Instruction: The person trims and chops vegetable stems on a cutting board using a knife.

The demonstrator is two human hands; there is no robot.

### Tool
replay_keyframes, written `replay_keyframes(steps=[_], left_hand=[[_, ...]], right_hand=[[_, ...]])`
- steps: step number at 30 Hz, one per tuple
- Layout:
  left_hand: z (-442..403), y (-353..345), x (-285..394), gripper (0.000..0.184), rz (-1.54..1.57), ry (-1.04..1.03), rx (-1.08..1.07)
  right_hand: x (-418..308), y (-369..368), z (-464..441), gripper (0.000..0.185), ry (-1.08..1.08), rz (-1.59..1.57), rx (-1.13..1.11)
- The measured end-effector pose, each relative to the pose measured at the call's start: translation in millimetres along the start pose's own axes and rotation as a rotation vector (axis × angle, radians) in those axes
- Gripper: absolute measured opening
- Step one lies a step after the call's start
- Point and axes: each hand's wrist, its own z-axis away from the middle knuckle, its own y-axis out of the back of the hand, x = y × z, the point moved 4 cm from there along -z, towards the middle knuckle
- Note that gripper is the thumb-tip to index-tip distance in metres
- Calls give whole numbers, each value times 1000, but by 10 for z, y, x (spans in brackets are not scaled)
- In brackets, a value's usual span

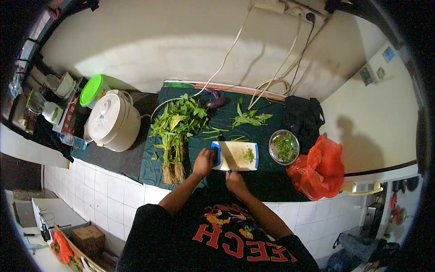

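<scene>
white board (231,156), blue ends, chopped greens (248,155) on it; your left hand (203,162) grips one end, right hand (235,182) closed on something dark (229,172). round bowl (273,154): cut leaves (285,150).

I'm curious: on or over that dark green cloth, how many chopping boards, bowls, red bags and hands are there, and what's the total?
Chopping board: 1
Bowl: 1
Red bag: 1
Left hand and right hand: 2
Total: 5
</scene>
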Motion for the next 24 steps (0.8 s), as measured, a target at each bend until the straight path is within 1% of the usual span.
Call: replay_keyframes(steps=[1, 3, 4, 6, 7, 9, 10, 12, 13, 15, 17, 18, 22, 24], left_hand=[[-20, 40, 3, 12, 0, -3, 1], [1, 66, 39, 12, -42, -155, -107], [-2, 42, -16, 12, -41, -151, -107], [-5, -44, -9, 13, -134, -394, -174], [-1, -51, 10, 13, -134, -395, -174], [7, -92, 4, 14, -207, -289, -175], [5, -100, 3, 14, -206, -289, -175], [-23, -103, -23, 15, -210, -261, -174], [-30, -89, -42, 15, -213, -263, -175], [-15, -93, -62, 15, -212, -333, -249], [2, -105, -65, 16, -227, -363, -237], [13, -93, -42, 16, -240, -388, -219], [1, -93, 41, 16, -257, -362, -231], [4, -113, 67, 16, -321, -337, -222]], right_hand=[[19, 20, -10, 39, 1, 0, 3], [15, 57, 12, 40, 124, 68, 10], [19, 55, -18, 40, 124, 69, 6], [60, -13, -131, 40, 22, 82, -148], [-45, 67, -127, 40, 22, 83, -148], [-193, 158, -60, 40, -65, 87, -186], [-167, 80, -43, 40, -65, 88, -185], [-192, -47, -1, 41, 5, 112, -154], [-180, -82, 18, 42, -79, 33, -159], [-162, -128, -10, 43, -86, 22, -137], [-97, -165, -32, 43, -94, 17, -115], [-108, -156, -50, 44, -92, 20, -144], [-216, -76, -115, 45, -104, 74, -196], [-247, -39, -117, 45, -101, 78, -201]])
